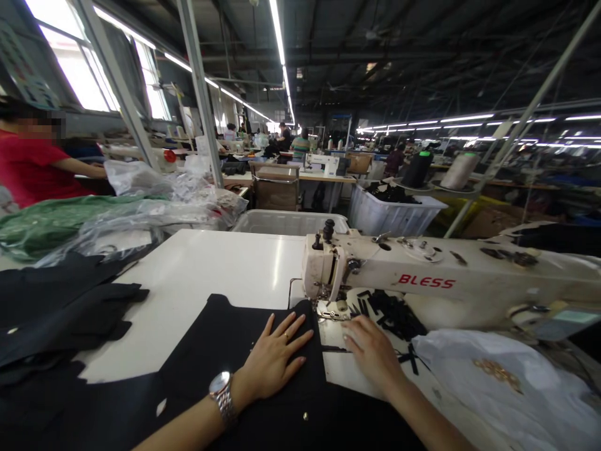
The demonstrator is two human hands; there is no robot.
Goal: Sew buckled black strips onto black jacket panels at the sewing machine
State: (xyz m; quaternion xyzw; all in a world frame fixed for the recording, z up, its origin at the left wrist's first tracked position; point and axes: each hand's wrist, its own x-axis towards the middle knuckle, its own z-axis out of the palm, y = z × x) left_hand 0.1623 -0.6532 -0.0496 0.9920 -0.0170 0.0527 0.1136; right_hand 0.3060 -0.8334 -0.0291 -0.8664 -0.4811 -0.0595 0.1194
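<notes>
My left hand (277, 357) lies flat with spread fingers on a piece of black fabric (201, 351), a watch (220, 388) on its wrist. The fabric's upper corner reaches the needle area of a white sewing machine (375, 266) marked BLESS. Beside the fabric's right edge, my right hand (373, 351) rests by the machine's plate, fingers bent and thumb a little apart. Nothing shows between those fingertips. Just ahead of them is a small slotted metal piece (331, 313) near the needle. Black strips (394, 316) are heaped behind the right hand.
On the right, a white plastic bag (507, 369) carries gold-coloured rings (498, 374). More black fabric (66, 313) lies on the left of the white table (235, 257). A person in a red top (32, 163) works at far left, near clear plastic bags (159, 194). Bins stand beyond.
</notes>
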